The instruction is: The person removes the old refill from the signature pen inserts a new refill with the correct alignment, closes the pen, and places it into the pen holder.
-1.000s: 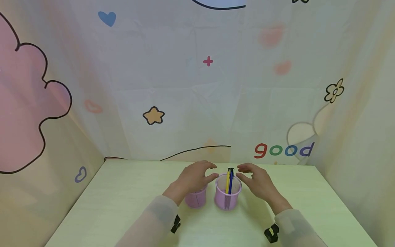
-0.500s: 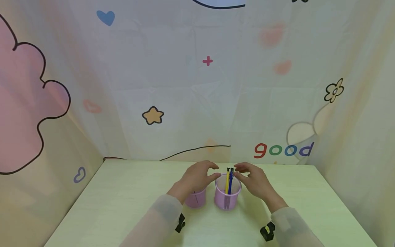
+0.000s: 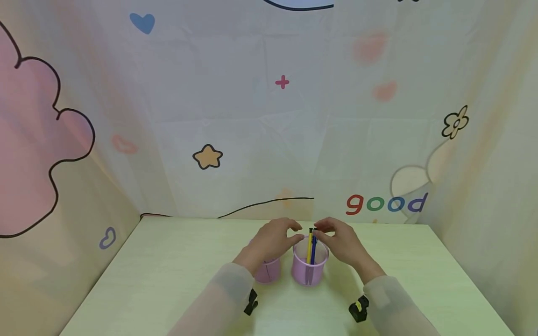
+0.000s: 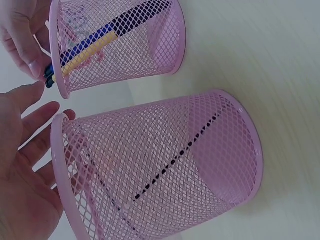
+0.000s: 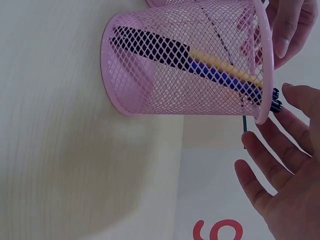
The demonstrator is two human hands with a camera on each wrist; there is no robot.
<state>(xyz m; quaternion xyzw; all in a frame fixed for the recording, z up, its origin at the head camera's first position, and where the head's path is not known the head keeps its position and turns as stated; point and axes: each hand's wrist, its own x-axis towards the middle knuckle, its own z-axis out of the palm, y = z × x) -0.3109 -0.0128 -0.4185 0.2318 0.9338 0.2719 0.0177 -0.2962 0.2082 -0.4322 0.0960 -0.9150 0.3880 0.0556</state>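
Two pink mesh pen holders stand upright side by side on the table. The right pen holder [image 3: 308, 275] has a yellow pen [image 3: 309, 247] and a blue pen [image 3: 314, 252] leaning inside it, their dark ends above the rim. My left hand [image 3: 272, 239] hovers over the left pen holder [image 3: 267, 273], partly hiding it, with fingers spread towards the pens. My right hand [image 3: 341, 240] is at the right holder's rim. Its thumb and fingers are parted around the pen ends [image 5: 276, 100], not closed on them. No pen shows in the left holder [image 4: 150, 165].
The pale table [image 3: 176, 266] reaches back to a printed curtain [image 3: 252, 116], which also hangs at both sides. A black wrist camera mount [image 3: 251, 302] sits at the left wrist, and a similar mount [image 3: 358, 309] at the right.
Both hands have come closer together over the right pen holder, the left moving right and the right moving left to the pen ends. Holders and pens have not moved.
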